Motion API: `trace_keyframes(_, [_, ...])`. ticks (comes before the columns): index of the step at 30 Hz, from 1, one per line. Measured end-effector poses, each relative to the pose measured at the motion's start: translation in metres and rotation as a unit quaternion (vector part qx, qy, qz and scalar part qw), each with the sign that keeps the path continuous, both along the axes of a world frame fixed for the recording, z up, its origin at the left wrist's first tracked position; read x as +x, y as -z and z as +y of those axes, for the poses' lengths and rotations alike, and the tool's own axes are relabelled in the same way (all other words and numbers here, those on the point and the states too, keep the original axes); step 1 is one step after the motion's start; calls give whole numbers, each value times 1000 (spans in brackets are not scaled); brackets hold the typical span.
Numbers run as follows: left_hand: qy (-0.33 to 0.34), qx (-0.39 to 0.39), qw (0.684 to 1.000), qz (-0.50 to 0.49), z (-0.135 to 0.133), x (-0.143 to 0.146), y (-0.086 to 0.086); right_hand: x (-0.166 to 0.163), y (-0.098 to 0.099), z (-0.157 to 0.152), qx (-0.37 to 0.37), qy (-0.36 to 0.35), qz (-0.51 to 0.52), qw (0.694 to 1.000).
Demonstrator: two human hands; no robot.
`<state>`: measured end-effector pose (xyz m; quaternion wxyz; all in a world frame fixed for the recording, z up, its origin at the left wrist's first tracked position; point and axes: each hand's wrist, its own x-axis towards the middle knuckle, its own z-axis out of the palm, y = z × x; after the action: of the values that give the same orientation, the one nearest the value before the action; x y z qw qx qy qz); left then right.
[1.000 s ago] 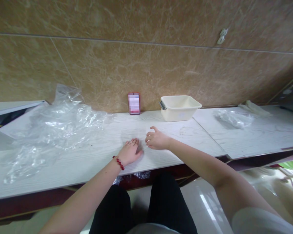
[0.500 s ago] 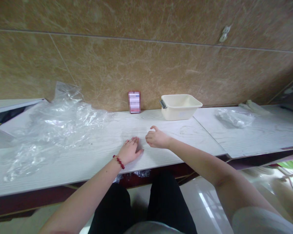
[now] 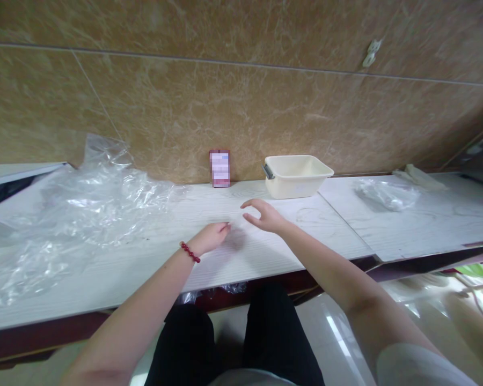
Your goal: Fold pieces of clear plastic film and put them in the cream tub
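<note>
My left hand, with a red bead bracelet at the wrist, is raised a little over the white wood-grain tabletop. Its thumb and fingers are pinched together; whatever may be between them is too faint to name. To its right, my right hand hovers with thumb and forefinger spread apart in a C shape and nothing visible between them. A cream plastic bin with a grey handle clip stands just beyond the right hand. Behind the hands a phone leans upright against the wall.
A big heap of clear plastic bags covers the left side, beside an opened white box. Another clear plastic bundle and a pale cloth-like item lie at the right. A brown marbled wall closes off the back.
My left hand has gone from lying flat with fingers spread to a raised pinch, slightly left. My right hand has moved up and opened from loosely curled fingers.
</note>
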<state>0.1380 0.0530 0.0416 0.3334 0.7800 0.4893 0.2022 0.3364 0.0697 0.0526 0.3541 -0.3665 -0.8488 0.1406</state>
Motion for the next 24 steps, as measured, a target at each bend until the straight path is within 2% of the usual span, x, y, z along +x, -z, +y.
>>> trace_keyframes(2, [-16, -89, 989, -114, 4, -4, -14, 3, 4, 9, -87, 46, 126, 987])
trace_keyframes(3, [-15, -140, 974, -179, 7, -6, -21, 3, 6, 15, -139, 75, 193, 968])
trace_keyframes(5, [-7, -239, 922, -305, 13, -10, -32, 2, 11, 28, -251, 137, 317, 904])
trace_keyframes(7, [-4, -313, 861, -401, 22, -15, -39, -1, 12, 39, -364, 170, 399, 824])
trace_keyframes(8, [-6, -337, 834, -437, 27, -17, -40, -2, 12, 43, -419, 163, 422, 787])
trace_keyframes(10, [-19, -365, 794, -485, 39, -22, -38, -5, 10, 49, -523, 100, 441, 723])
trace_keyframes(12, [-36, -382, 771, -508, 52, -26, -30, -9, 9, 54, -597, 17, 442, 669])
trace_keyframes(14, [-57, -390, 759, -518, 64, -29, -15, -14, 11, 57, -634, -35, 442, 634])
trace_keyframes(16, [-72, -400, 749, -523, 73, -31, 2, -18, 18, 61, -651, -55, 438, 617])
trace_keyframes(18, [-83, -412, 741, -524, 80, -32, 18, -22, 28, 63, -658, -64, 426, 617])
trace_keyframes(21, [-81, -439, 740, -504, 87, -35, 37, -25, 41, 65, -645, -93, 394, 649])
trace_keyframes(24, [-76, -451, 731, -507, 91, -37, 48, -27, 50, 66, -633, -108, 367, 673])
